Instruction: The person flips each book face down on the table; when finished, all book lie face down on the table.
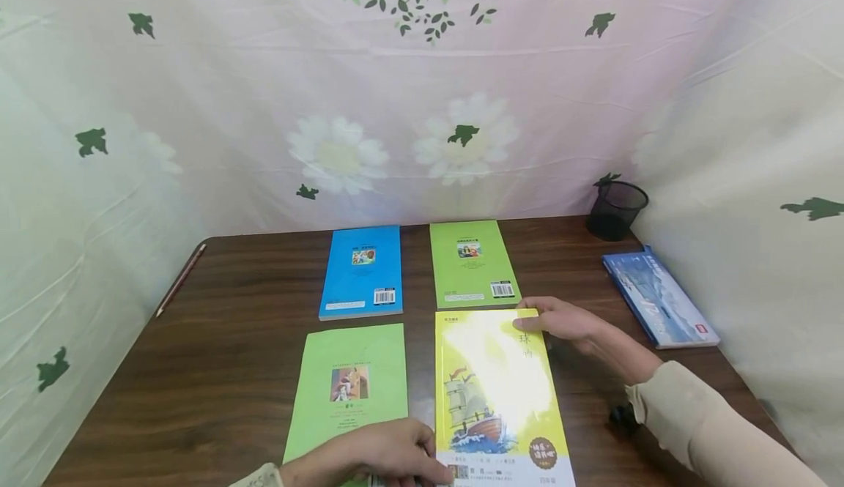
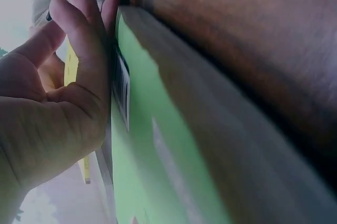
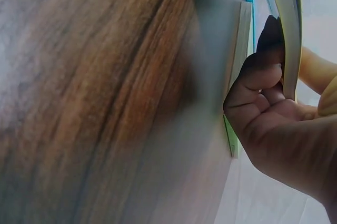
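Note:
A yellow book [image 1: 493,384] with a sailing ship on its cover is held by both hands over the table's front middle. My right hand [image 1: 560,320] grips its upper right corner, thumb on the cover; in the right wrist view the fingers curl under the pages. My left hand [image 1: 389,449] pinches the lower left corner, thumb on top, above a green book [image 1: 352,370]. That green book lies just left, its lower end partly hidden by the hand. Behind are a blue book [image 1: 363,274] and another green book [image 1: 471,267], both lying flat.
A black mesh pen holder [image 1: 616,212] stands at the back right. In front of it lies a blue-and-white book [image 1: 659,300]. A pencil [image 1: 181,280] lies along the left edge of the dark wooden table [image 1: 217,340]. Patterned cloth hangs behind and at both sides.

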`<state>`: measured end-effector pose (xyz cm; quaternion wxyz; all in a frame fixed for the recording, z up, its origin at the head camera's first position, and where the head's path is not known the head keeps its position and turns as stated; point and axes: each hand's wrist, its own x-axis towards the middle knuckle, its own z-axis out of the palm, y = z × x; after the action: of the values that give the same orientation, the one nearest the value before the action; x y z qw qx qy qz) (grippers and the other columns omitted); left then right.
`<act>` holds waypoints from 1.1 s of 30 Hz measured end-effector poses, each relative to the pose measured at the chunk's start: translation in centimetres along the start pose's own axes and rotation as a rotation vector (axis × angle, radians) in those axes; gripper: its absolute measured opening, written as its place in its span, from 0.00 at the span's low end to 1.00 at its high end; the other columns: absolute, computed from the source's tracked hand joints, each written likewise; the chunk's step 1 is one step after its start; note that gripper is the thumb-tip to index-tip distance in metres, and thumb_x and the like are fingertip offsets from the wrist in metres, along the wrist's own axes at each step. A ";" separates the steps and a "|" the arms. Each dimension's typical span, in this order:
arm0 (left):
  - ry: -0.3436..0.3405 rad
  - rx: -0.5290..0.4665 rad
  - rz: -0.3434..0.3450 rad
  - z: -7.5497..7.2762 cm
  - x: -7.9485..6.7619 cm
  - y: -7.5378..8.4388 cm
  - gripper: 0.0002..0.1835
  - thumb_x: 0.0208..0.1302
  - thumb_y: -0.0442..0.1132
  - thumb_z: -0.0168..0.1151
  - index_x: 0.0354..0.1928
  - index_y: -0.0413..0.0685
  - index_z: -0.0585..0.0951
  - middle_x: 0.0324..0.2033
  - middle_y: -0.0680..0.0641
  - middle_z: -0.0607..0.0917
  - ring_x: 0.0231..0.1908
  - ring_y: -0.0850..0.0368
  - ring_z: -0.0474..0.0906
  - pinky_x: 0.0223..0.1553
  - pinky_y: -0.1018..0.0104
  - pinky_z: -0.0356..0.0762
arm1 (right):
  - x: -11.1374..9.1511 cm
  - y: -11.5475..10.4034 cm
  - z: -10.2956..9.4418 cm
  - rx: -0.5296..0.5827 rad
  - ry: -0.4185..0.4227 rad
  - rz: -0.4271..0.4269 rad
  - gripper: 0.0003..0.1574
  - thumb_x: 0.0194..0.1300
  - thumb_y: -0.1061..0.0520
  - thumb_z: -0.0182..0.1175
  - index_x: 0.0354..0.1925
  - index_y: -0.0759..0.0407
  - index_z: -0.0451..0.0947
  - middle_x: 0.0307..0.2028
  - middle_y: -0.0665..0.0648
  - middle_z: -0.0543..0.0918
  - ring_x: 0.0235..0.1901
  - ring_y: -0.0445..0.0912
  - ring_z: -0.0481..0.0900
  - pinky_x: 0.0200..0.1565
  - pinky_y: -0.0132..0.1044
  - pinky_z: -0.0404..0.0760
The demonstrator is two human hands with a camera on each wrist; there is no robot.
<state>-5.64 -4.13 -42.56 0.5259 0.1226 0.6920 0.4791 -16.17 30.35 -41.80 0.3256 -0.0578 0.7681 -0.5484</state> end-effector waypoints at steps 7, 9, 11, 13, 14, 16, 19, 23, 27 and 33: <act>0.003 -0.174 0.096 1.0 -0.4 -0.9 0.12 0.67 0.33 0.63 0.50 0.40 0.78 0.43 0.42 0.89 0.47 0.49 0.86 0.48 0.63 0.83 | 0.2 0.3 0.2 0.004 0.016 0.022 0.28 0.73 0.49 0.60 0.59 0.68 0.71 0.38 0.58 0.90 0.33 0.45 0.85 0.30 0.34 0.71; 0.047 -0.174 0.075 1.3 -0.7 -1.0 0.10 0.67 0.34 0.64 0.47 0.40 0.77 0.40 0.43 0.89 0.43 0.51 0.87 0.44 0.65 0.84 | 0.3 0.2 0.3 0.003 0.004 0.024 0.28 0.73 0.48 0.59 0.60 0.67 0.72 0.39 0.59 0.90 0.33 0.44 0.85 0.29 0.33 0.71; 0.085 -0.172 0.056 1.5 -1.0 -1.0 0.08 0.67 0.36 0.64 0.44 0.40 0.77 0.38 0.44 0.89 0.37 0.57 0.86 0.34 0.72 0.80 | 0.4 0.2 0.4 -0.006 -0.009 0.027 0.29 0.73 0.47 0.59 0.61 0.67 0.72 0.39 0.59 0.90 0.32 0.44 0.84 0.28 0.33 0.71; 0.109 -0.171 0.045 1.8 -1.2 -0.9 0.07 0.68 0.37 0.63 0.41 0.40 0.77 0.36 0.45 0.89 0.33 0.62 0.82 0.28 0.76 0.72 | 0.5 0.2 0.5 -0.014 -0.015 0.031 0.29 0.74 0.47 0.57 0.61 0.67 0.73 0.39 0.59 0.90 0.32 0.44 0.84 0.28 0.33 0.71; 0.111 -0.180 0.048 1.9 -1.3 -0.9 0.07 0.68 0.37 0.63 0.41 0.40 0.77 0.36 0.45 0.89 0.32 0.62 0.81 0.28 0.77 0.70 | 0.5 0.2 0.5 -0.018 -0.015 0.034 0.29 0.74 0.46 0.57 0.61 0.66 0.73 0.39 0.59 0.90 0.32 0.44 0.84 0.28 0.33 0.71; 0.118 -0.196 0.062 2.1 -1.4 -0.9 0.07 0.68 0.36 0.63 0.41 0.40 0.77 0.36 0.44 0.89 0.32 0.62 0.81 0.28 0.77 0.70 | 0.6 0.2 0.6 -0.031 -0.005 0.041 0.28 0.75 0.46 0.56 0.60 0.66 0.74 0.38 0.58 0.90 0.30 0.44 0.83 0.28 0.33 0.72; 0.127 -0.224 0.077 2.4 -1.6 -0.8 0.07 0.68 0.33 0.62 0.43 0.39 0.76 0.37 0.44 0.89 0.37 0.60 0.84 0.32 0.76 0.74 | 0.7 0.2 0.9 -0.086 0.033 0.045 0.25 0.75 0.46 0.56 0.57 0.65 0.76 0.36 0.57 0.89 0.29 0.44 0.82 0.27 0.33 0.72; 0.151 -0.235 0.087 2.4 -1.8 -0.4 0.08 0.67 0.32 0.62 0.45 0.39 0.75 0.37 0.44 0.89 0.42 0.56 0.86 0.37 0.73 0.78 | 0.8 0.1 1.4 -0.199 0.101 0.031 0.19 0.75 0.47 0.55 0.49 0.63 0.78 0.31 0.55 0.88 0.25 0.45 0.77 0.24 0.33 0.69; 0.185 -0.216 0.097 2.4 -2.0 0.1 0.07 0.67 0.33 0.62 0.43 0.40 0.75 0.35 0.44 0.90 0.39 0.57 0.87 0.32 0.75 0.76 | 1.0 -0.1 1.9 -0.273 0.165 0.031 0.16 0.75 0.49 0.56 0.42 0.61 0.78 0.28 0.54 0.86 0.21 0.44 0.70 0.22 0.32 0.65; 0.206 -0.178 0.142 2.3 -2.3 0.8 0.07 0.66 0.35 0.62 0.39 0.42 0.74 0.29 0.44 0.90 0.20 0.67 0.78 0.16 0.76 0.57 | 1.0 -0.4 2.4 -0.341 0.223 0.059 0.16 0.74 0.47 0.57 0.38 0.58 0.77 0.25 0.53 0.82 0.19 0.44 0.65 0.22 0.33 0.63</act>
<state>-3.01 -4.08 -40.46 0.4258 0.0740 0.6867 0.5846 -15.71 27.80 -42.32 0.2398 -0.0285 0.8825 -0.4036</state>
